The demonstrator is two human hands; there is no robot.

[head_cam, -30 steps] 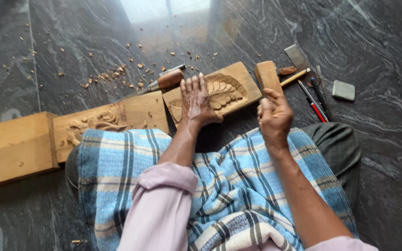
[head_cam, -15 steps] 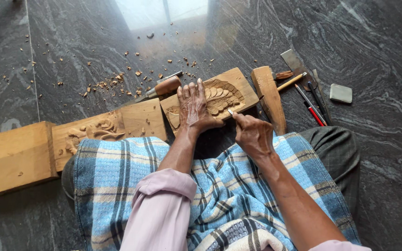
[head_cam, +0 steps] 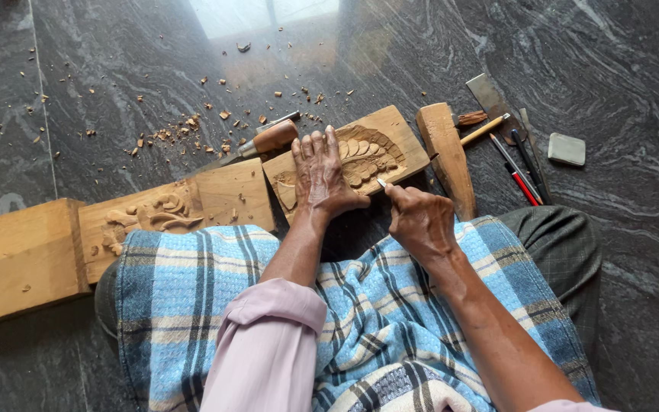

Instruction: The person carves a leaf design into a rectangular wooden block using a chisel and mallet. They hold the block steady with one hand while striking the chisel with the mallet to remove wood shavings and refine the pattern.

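My left hand [head_cam: 320, 172] lies flat, fingers spread, on a carved wooden block [head_cam: 371, 149] with a leaf-like relief, pressing it against the dark stone floor. My right hand [head_cam: 419, 220] is closed around a small thin tool [head_cam: 382, 183] whose pale tip touches the block's near edge beside the left hand. A wooden mallet [head_cam: 445, 156] lies on the floor just right of the block.
A long carved wooden beam [head_cam: 116, 229] stretches to the left. A chisel with a wooden handle [head_cam: 268, 140] lies behind the block. More chisels, a red pencil [head_cam: 519, 181] and a grey stone [head_cam: 566, 149] sit at right. Wood chips [head_cam: 184, 126] litter the floor. A blue checked cloth [head_cam: 360, 320] covers my lap.
My right hand let go of the mallet at the right, came left to the block's near edge and now holds a small tool there. The left hand stayed on the block.
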